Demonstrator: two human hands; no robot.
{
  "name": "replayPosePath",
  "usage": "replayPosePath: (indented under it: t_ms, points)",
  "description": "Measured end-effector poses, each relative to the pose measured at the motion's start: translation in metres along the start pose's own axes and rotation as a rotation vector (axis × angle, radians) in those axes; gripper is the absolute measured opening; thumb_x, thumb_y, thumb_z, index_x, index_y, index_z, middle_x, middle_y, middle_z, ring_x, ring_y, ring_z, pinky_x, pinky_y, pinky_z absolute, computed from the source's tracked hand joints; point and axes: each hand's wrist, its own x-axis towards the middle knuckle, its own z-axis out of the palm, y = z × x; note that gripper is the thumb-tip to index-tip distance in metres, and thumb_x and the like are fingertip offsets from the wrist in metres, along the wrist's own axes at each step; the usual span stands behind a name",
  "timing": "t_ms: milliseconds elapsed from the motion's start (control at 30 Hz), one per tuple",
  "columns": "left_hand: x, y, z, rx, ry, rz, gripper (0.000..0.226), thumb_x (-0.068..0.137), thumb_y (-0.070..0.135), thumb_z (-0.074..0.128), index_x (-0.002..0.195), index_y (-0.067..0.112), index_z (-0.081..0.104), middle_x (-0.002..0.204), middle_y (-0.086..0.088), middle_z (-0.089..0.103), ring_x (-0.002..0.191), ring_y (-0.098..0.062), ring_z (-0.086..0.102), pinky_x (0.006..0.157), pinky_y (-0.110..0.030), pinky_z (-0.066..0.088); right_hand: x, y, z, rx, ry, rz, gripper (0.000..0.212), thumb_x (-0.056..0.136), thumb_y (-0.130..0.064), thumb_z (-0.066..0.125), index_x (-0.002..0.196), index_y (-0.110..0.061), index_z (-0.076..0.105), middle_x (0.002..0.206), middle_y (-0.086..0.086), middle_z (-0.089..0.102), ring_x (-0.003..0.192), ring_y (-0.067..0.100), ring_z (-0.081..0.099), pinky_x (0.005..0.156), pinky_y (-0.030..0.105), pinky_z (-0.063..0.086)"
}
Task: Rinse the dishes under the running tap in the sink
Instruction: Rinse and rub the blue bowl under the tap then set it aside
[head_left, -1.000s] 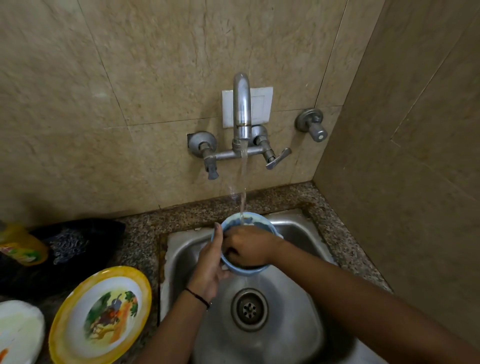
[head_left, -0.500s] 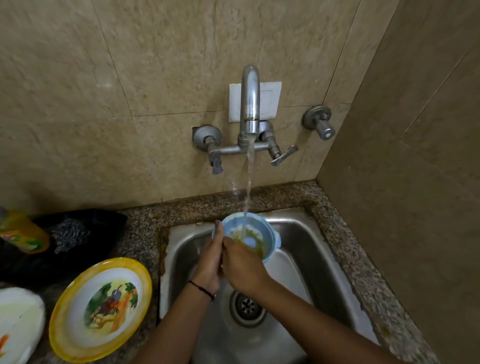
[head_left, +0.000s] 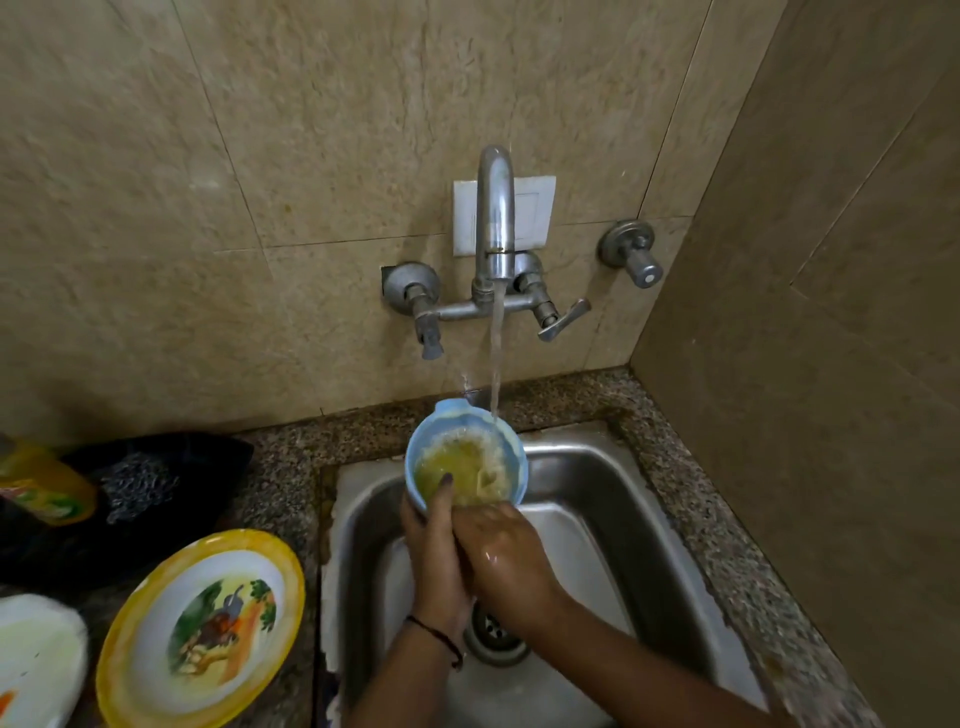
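Note:
A small light-blue bowl (head_left: 426, 439) is held over the back of the steel sink (head_left: 613, 499), under the stream from the wall tap (head_left: 494, 218). Yellowish, foamy water fills it. My left hand (head_left: 434, 551) grips the bowl's near left side, with the thumb over the rim and inside. My right hand (head_left: 501, 553), wet, holds the bowl's near edge from below, beside the left hand. The water lands at the bowl's far right rim.
On the granite counter to the left lie a yellow-rimmed plate (head_left: 205, 626) with a picture, a white plate (head_left: 36, 660), a black cloth with a steel scrubber (head_left: 137, 488) and a yellow bottle (head_left: 44, 488). A tiled wall closes the right side. The drain (head_left: 496, 636) lies below my wrists.
The bowl has turned its opening up toward me and filled with yellowish water. My right hand slid from over the bowl's mouth down to its near edge.

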Motion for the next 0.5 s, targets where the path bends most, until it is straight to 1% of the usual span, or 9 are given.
replayPosePath:
  t_ms: [67, 100, 167, 200, 267, 333, 367, 433, 500]
  points:
    - [0.006, 0.007, -0.007, 0.097, 0.1, -0.015, 0.03, 0.09, 0.019, 0.058, 0.118, 0.008, 0.062, 0.109, -0.015, 0.068, 0.09, -0.024, 0.067, 0.065, -0.03, 0.056, -0.005, 0.009, -0.003, 0.069, -0.079, -0.089, 0.033, 0.079, -0.01, 0.046, 0.106, -0.014, 0.065, 0.093, 0.001, 0.07, 0.083, 0.016, 0.063, 0.075, 0.025, 0.046]
    - [0.014, 0.015, -0.014, 0.157, 0.105, -0.039, 0.026, 0.09, 0.021, 0.056, 0.11, 0.009, 0.066, 0.11, -0.016, 0.069, 0.089, -0.026, 0.067, 0.068, -0.034, 0.056, -0.006, 0.022, -0.009, 0.052, -0.141, -0.176, 0.037, 0.079, -0.011, 0.044, 0.11, -0.014, 0.064, 0.099, 0.003, 0.071, 0.089, 0.017, 0.063, 0.08, 0.026, 0.045]
    - [0.027, 0.034, -0.026, 0.282, 0.023, -0.096, 0.024, 0.084, 0.03, 0.061, 0.101, 0.016, 0.071, 0.113, -0.018, 0.07, 0.093, -0.031, 0.068, 0.078, -0.045, 0.056, -0.001, 0.06, -0.021, -0.111, -0.232, -0.376, 0.032, 0.084, -0.014, 0.043, 0.104, -0.014, 0.068, 0.101, 0.004, 0.071, 0.093, 0.02, 0.065, 0.086, 0.028, 0.042]
    - [0.03, 0.043, -0.028, 0.383, -0.024, -0.137, 0.027, 0.081, 0.035, 0.064, 0.102, 0.02, 0.071, 0.113, -0.016, 0.07, 0.094, -0.032, 0.069, 0.078, -0.049, 0.057, 0.004, 0.08, -0.026, -0.232, -0.269, -0.456, 0.029, 0.086, -0.015, 0.044, 0.101, -0.016, 0.069, 0.103, 0.004, 0.07, 0.097, 0.022, 0.066, 0.091, 0.03, 0.041]
    - [0.025, 0.055, -0.023, 0.571, -0.106, -0.217, 0.025, 0.084, 0.039, 0.065, 0.104, 0.023, 0.068, 0.106, -0.01, 0.071, 0.092, -0.032, 0.069, 0.073, -0.051, 0.059, 0.018, 0.108, -0.034, -0.474, -0.295, -0.548, 0.028, 0.087, -0.015, 0.048, 0.105, -0.017, 0.069, 0.115, 0.003, 0.068, 0.114, 0.021, 0.061, 0.104, 0.038, 0.038]
    - [0.022, 0.056, -0.018, 0.601, -0.141, -0.261, 0.018, 0.088, 0.038, 0.063, 0.1, 0.025, 0.065, 0.1, -0.007, 0.07, 0.089, -0.031, 0.069, 0.072, -0.051, 0.059, 0.032, 0.119, -0.04, -0.578, -0.314, -0.603, 0.032, 0.088, -0.014, 0.045, 0.109, -0.016, 0.069, 0.12, 0.002, 0.067, 0.122, 0.02, 0.055, 0.11, 0.045, 0.028]
    - [0.022, 0.055, -0.016, 0.588, -0.143, -0.264, 0.016, 0.088, 0.039, 0.063, 0.098, 0.026, 0.064, 0.1, -0.005, 0.069, 0.089, -0.03, 0.069, 0.07, -0.049, 0.059, 0.037, 0.12, -0.042, -0.596, -0.313, -0.619, 0.034, 0.089, -0.014, 0.041, 0.108, -0.015, 0.069, 0.12, 0.002, 0.066, 0.123, 0.02, 0.054, 0.112, 0.046, 0.025]
    - [0.023, 0.054, -0.016, 0.575, -0.124, -0.234, 0.019, 0.086, 0.045, 0.064, 0.096, 0.029, 0.065, 0.099, -0.001, 0.068, 0.089, -0.027, 0.068, 0.065, -0.044, 0.059, 0.034, 0.108, -0.039, -0.609, -0.273, -0.544, 0.03, 0.086, -0.013, 0.046, 0.1, -0.014, 0.072, 0.117, 0.004, 0.068, 0.122, 0.019, 0.056, 0.111, 0.042, 0.032]
    - [0.026, 0.049, -0.019, 0.535, -0.077, -0.223, 0.028, 0.084, 0.053, 0.062, 0.099, 0.029, 0.066, 0.098, 0.001, 0.068, 0.09, -0.026, 0.067, 0.064, -0.042, 0.059, 0.012, 0.082, -0.022, -0.511, -0.245, -0.309, 0.023, 0.072, -0.012, 0.062, 0.09, -0.017, 0.075, 0.104, 0.001, 0.072, 0.106, 0.016, 0.065, 0.093, 0.028, 0.049]
